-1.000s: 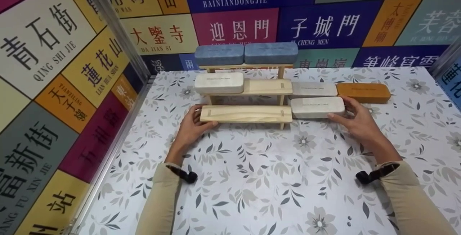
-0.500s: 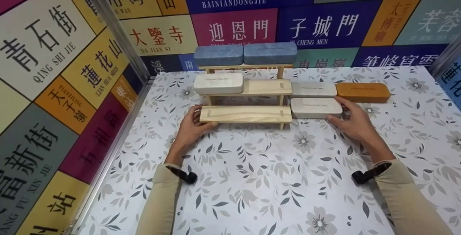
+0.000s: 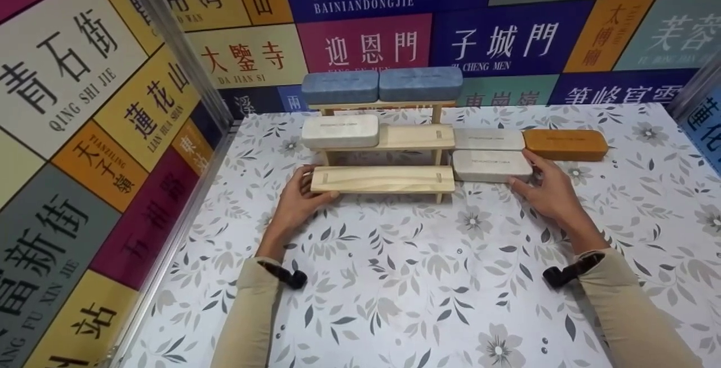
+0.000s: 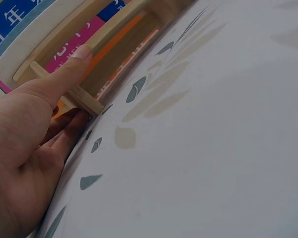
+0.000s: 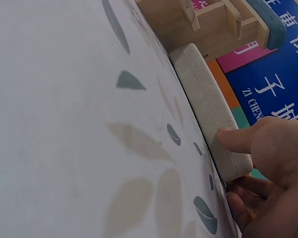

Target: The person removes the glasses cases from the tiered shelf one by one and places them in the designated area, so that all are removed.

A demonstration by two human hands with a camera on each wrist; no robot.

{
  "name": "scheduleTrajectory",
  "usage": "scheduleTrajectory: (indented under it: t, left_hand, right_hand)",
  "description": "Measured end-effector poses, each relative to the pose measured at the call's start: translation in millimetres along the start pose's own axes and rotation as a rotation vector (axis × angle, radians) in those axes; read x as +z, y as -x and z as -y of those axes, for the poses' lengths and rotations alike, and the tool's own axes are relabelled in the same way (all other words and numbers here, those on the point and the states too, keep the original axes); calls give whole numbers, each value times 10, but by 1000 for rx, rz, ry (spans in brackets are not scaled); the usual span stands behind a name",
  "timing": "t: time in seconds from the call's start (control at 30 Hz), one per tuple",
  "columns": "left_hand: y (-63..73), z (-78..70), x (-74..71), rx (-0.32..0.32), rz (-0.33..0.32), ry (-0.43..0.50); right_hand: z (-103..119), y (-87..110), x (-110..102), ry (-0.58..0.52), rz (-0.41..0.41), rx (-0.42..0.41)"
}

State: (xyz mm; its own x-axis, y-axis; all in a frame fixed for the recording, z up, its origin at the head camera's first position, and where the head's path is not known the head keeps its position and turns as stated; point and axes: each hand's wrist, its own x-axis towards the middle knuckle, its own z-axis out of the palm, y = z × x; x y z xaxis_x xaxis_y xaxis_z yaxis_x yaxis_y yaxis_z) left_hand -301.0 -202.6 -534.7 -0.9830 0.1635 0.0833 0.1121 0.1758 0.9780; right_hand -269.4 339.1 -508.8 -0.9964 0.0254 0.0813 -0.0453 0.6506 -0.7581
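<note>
A stepped wooden display rack (image 3: 383, 178) with three tiers stands at the back of the table. My left hand (image 3: 299, 198) grips the left end of its lowest shelf, thumb in front; in the left wrist view the thumb (image 4: 72, 69) lies against the wood. My right hand (image 3: 549, 190) pinches the right end of an oblong white glasses case (image 3: 491, 166), just right of that shelf. The case's seam shows in the right wrist view. Another white case (image 3: 340, 130) sits on the middle tier's left half. Two blue cases (image 3: 340, 86) fill the top tier.
Behind the held case, a pale grey case (image 3: 488, 138) and an orange case (image 3: 565, 144) lie end to end, right of the rack. A flowered cloth (image 3: 394, 278) covers the table. Colourful sign-printed panels (image 3: 366, 44) rise behind and at the left.
My right hand and the white case it holds have shifted slightly left and a little up in the head view. My left hand has kept its hold on the rack.
</note>
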Motion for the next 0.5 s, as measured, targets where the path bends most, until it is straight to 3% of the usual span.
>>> scheduleTrajectory:
  t: [0.5]
  left_hand:
    - [-1,2,-8,9,18,-42]
  right_hand:
    - [-14,19,-3,-40,18,-6]
